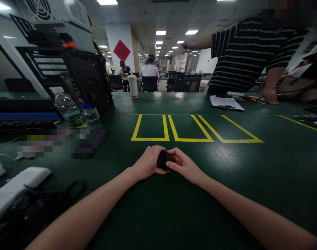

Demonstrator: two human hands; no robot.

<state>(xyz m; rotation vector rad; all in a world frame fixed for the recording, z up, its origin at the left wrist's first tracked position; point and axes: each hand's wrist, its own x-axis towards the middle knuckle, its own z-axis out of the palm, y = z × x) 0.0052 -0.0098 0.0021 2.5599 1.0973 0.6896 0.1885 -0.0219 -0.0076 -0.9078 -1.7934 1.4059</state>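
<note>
Between my two hands is a small black rounded object [162,160], just above or on the green table [158,208]; its exact kind is not clear. My left hand [148,160] wraps round its left side, thumb below and fingers over the top. From the right, my right hand [183,164] grips it with thumb and bent fingers, which hide part of that side. Beyond the hands, yellow tape frames [150,139] are stuck on the table.
Left are a power strip [20,184], black cables [43,208], a water bottle [69,107], a smaller blue-capped bottle [91,116] and computer hardware [82,80]. Farther back stand a white cup [132,86] and a clipboard [226,102]. A person in a striped shirt [241,52] leans on the table.
</note>
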